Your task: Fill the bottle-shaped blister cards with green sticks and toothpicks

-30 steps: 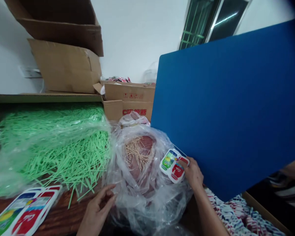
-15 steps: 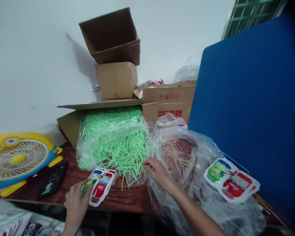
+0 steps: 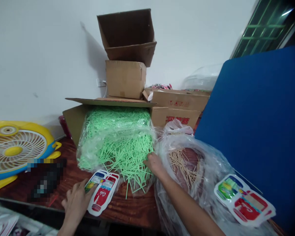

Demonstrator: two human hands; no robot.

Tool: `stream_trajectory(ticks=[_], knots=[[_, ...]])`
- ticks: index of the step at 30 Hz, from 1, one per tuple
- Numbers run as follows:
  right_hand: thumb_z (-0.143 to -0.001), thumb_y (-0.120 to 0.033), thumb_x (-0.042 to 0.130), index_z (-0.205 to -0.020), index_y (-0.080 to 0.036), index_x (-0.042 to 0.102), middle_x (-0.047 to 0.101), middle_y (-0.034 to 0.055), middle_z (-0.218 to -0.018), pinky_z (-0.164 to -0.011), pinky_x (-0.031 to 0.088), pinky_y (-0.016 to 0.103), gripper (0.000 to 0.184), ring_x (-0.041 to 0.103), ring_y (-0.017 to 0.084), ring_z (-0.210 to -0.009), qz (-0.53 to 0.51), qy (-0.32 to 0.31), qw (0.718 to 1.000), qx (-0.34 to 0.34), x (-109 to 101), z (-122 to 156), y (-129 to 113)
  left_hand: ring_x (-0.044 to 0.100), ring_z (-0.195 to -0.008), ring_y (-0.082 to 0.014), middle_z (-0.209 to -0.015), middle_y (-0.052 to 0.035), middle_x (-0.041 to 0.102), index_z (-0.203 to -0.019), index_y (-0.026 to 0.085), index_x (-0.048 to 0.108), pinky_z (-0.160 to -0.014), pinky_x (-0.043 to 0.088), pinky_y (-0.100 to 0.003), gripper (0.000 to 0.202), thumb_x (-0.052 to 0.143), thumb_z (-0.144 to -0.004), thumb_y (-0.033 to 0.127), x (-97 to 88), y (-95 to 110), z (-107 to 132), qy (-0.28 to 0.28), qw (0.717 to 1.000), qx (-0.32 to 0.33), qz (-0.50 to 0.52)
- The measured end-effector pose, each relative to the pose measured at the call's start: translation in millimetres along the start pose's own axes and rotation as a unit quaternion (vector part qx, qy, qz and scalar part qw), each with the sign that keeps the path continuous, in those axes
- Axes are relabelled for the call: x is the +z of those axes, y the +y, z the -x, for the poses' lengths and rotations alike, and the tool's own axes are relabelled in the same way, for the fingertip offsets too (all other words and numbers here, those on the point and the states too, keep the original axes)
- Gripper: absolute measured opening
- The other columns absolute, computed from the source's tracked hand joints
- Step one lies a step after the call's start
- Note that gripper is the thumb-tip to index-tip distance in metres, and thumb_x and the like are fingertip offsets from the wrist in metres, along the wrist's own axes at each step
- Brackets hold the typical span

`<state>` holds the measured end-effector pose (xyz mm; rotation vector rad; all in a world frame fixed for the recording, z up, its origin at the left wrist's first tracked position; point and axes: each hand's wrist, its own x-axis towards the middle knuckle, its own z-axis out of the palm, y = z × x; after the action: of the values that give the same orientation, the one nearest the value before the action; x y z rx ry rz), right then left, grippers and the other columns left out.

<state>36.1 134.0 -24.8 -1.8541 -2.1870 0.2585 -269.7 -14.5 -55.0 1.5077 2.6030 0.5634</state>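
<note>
My left hand (image 3: 76, 200) is closed on the left edge of a small stack of bottle-shaped packets (image 3: 103, 193), one with a red cola print and one blue and green, low over the front of the table. My right hand (image 3: 155, 164) is at the right side of a heap of thin green sticks (image 3: 127, 150), its fingers drawn together and the fingertips against the sticks. Whatever those fingertips hold is too small to make out. The green sticks spill from a clear plastic bag inside a cardboard box (image 3: 75, 126) lying on its side.
Right of my right hand lies an open plastic bag (image 3: 211, 157) with thin tan sticks (image 3: 184, 165). More bottle-shaped packets (image 3: 248, 206) rest on it. A yellow fan (image 3: 17, 150) and a blurred dark object (image 3: 48, 180) are at left. Boxes (image 3: 125, 78) and a blue panel (image 3: 258, 114) stand behind.
My right hand has moved from just over the right edge of the green sticks into contact with them. My left hand keeps its hold on the packets. The camera view has shifted.
</note>
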Motion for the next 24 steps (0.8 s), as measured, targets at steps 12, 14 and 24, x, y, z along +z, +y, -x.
stream_trajectory(ticks=[12, 14, 24], knots=[[-0.088, -0.011, 0.042, -0.104, -0.011, 0.065, 0.058, 0.0171, -0.115, -0.09, 0.038, 0.041, 0.027, 0.051, 0.028, -0.109, 0.08, -0.025, 0.996, 0.001, 13, -13, -8, 0.045, -0.114, -0.0424, -0.126, -0.0155, 0.055, -0.121, 0.02, 0.055, -0.088, 0.037, -0.061, 0.05, 0.034, -0.088, 0.051, -3.4, 6, -13, -0.04, 0.999, 0.011, 0.011], [-0.091, -0.017, 0.046, -0.107, -0.012, 0.062, 0.059, 0.0139, -0.114, -0.091, 0.041, 0.042, 0.023, 0.054, 0.026, -0.107, 0.075, -0.041, 0.996, -0.001, 12, -14, -3, 0.047, -0.113, -0.041, -0.124, -0.0157, 0.056, -0.119, 0.02, 0.054, -0.087, 0.038, -0.059, 0.047, 0.034, -0.088, 0.05, -2.5, 6, -13, -0.035, 0.999, 0.005, 0.025], [-0.092, -0.033, 0.054, -0.115, -0.015, 0.056, 0.062, 0.0071, -0.108, -0.079, 0.053, 0.038, 0.029, 0.062, 0.018, -0.091, 0.007, -0.129, 0.992, -0.007, 12, -23, 13, 0.062, -0.102, -0.0354, -0.094, -0.0107, 0.071, -0.097, 0.02, 0.06, -0.088, 0.043, -0.048, 0.03, 0.052, -0.079, 0.042, -9.8, -6, -32, -0.028, 0.988, -0.025, 0.152]])
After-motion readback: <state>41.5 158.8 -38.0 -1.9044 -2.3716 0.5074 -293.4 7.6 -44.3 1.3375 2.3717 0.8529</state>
